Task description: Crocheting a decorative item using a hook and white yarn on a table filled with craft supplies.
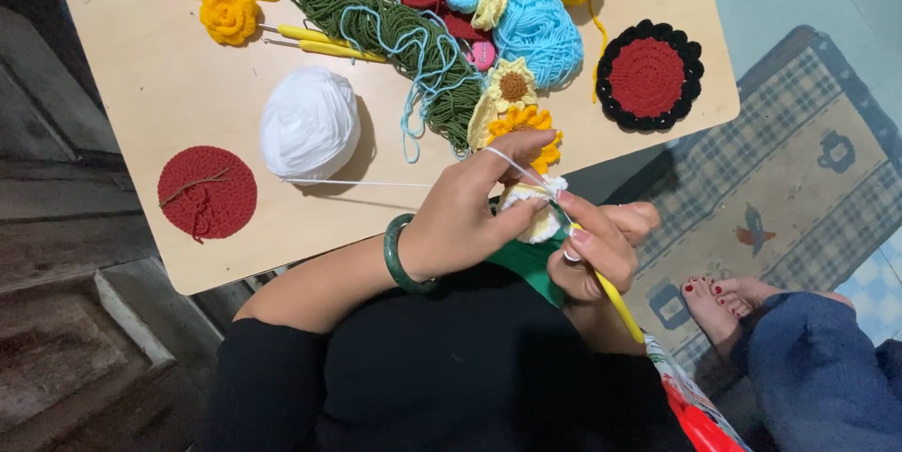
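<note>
Just below the white yarn ball, my left hand pinches the small cream crochet piece, strand looped over its forefinger; my right hand grips the yellow hook. I judge even tension matters most.

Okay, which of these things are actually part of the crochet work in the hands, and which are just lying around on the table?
In use:
left hand
right hand
small cream crochet piece
yellow-handled crochet hook
white yarn ball

Lying about:
flat red crochet circle
red-and-black scalloped coaster
tangled green yarn
light blue yarn
</note>
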